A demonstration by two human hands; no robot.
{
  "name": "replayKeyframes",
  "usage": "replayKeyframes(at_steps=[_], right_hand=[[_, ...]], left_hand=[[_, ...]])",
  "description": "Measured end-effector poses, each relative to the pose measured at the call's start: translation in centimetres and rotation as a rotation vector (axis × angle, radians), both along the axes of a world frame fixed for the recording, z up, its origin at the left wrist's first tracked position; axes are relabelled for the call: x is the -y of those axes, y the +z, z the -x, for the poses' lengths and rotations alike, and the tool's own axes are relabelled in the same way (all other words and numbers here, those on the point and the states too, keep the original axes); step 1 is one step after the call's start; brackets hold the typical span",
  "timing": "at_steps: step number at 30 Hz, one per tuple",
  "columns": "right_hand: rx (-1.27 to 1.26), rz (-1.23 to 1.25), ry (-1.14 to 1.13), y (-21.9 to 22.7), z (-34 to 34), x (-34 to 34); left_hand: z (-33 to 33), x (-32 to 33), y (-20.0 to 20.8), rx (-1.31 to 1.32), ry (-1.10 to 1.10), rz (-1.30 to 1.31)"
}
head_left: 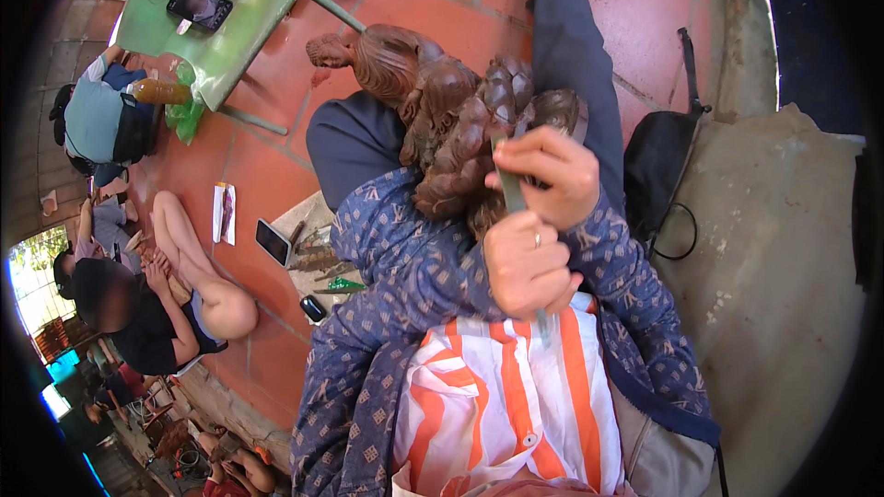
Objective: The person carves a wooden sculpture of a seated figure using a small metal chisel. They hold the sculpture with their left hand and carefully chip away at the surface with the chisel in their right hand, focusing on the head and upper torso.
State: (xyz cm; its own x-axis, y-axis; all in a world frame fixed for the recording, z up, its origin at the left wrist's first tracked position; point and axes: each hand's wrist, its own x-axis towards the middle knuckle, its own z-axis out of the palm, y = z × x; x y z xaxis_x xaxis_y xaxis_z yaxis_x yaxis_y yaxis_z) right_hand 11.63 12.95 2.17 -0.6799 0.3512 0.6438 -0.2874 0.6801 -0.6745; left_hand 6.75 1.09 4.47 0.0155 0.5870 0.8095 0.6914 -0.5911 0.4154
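Note:
Across my lap lies a dark brown carved figure (pixel 451 120), its head toward the far left and its rounded, lumpy base close to my hands. My left hand (pixel 529 262), with a ring on one finger, is closed in a fist around a narrow grey-green strip (pixel 509 186). Just beyond it, my right hand (pixel 552 175) pinches the same strip higher up, beside the carving's base. The strip's upper end sticks out over the carved surface, and its lower end shows blurred below my left fist. I cannot tell whether the strip touches the carving.
On the tiled floor to my left lie a phone (pixel 273 244), flat tools on a mat (pixel 318 253) and a small black case (pixel 313 308). A green plastic chair (pixel 249 37) holds another phone. A black bag (pixel 658 166) lies to my right. Other people (pixel 138 313) sit at left.

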Motion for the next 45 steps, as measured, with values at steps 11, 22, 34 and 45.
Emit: replayKeyframes(at_steps=[11, 22, 34, 45], right_hand=[[-0.023, -0.051, 0.028, -0.6, 0.1, -1.4], [-0.005, 0.054, 0.082, -1.2, 0.1, -1.4], [0.019, 0.115, 0.132, -0.3, -0.4, -1.6], [0.048, 0.070, 0.081, 0.1, -0.2, -0.8]], left_hand=[[-1.4, -1.8, -0.3, -0.039, 0.107, 0.067], [-2.0, -2.2, -0.3, 0.010, 0.129, 0.060], [-2.4, -2.4, 0.7, 0.102, 0.132, 0.018], [-0.5, -1.6, 0.6, -0.066, 0.045, 0.048]])
